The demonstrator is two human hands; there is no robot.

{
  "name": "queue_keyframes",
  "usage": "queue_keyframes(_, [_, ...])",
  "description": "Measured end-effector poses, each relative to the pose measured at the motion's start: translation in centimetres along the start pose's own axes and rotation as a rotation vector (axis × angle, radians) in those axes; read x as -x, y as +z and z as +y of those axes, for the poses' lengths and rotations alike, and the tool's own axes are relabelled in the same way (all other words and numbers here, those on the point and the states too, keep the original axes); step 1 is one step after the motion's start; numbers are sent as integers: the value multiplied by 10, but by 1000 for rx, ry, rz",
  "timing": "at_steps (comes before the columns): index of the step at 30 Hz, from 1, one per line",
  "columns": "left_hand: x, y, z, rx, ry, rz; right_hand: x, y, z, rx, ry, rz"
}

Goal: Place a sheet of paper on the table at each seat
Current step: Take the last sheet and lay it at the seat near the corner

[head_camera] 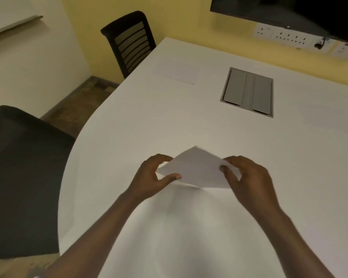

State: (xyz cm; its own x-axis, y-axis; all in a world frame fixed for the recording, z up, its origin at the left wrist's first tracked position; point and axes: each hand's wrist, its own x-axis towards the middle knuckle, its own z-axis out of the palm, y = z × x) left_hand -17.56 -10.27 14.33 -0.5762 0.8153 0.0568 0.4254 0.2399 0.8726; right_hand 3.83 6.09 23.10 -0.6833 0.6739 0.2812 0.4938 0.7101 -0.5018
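Both my hands hold white paper (197, 169) just above the white table (149, 121), near its front middle. My left hand (157, 177) pinches the paper's left edge with thumb on top. My right hand (247, 177) grips its right edge. I cannot tell whether this is one sheet or a thin stack. A single white sheet (177, 72) lies flat on the table at the far left, in front of a black mesh-back chair (130, 42).
A second black chair (22, 177) stands at the table's left edge, close to me. A grey cable hatch (248, 92) is set into the tabletop at centre right. Wall sockets (289, 36) and a dark screen (289, 9) are on the yellow wall behind.
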Motion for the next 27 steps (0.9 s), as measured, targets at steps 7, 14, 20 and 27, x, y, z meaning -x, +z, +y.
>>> queue_keyframes(7, [5,-69,-63,-44,-221,-25,-34,4,5,-293,378,-136])
queue_keyframes(14, [10,-102,-106,545,-466,218,-49,66,-1,-490,625,-230])
queue_keyframes(20, [4,-113,-147,847,-782,318,-62,142,-2,-636,837,-316])
queue_keyframes(27, [9,-102,-190,524,-860,241,-84,221,-13,-692,930,-377])
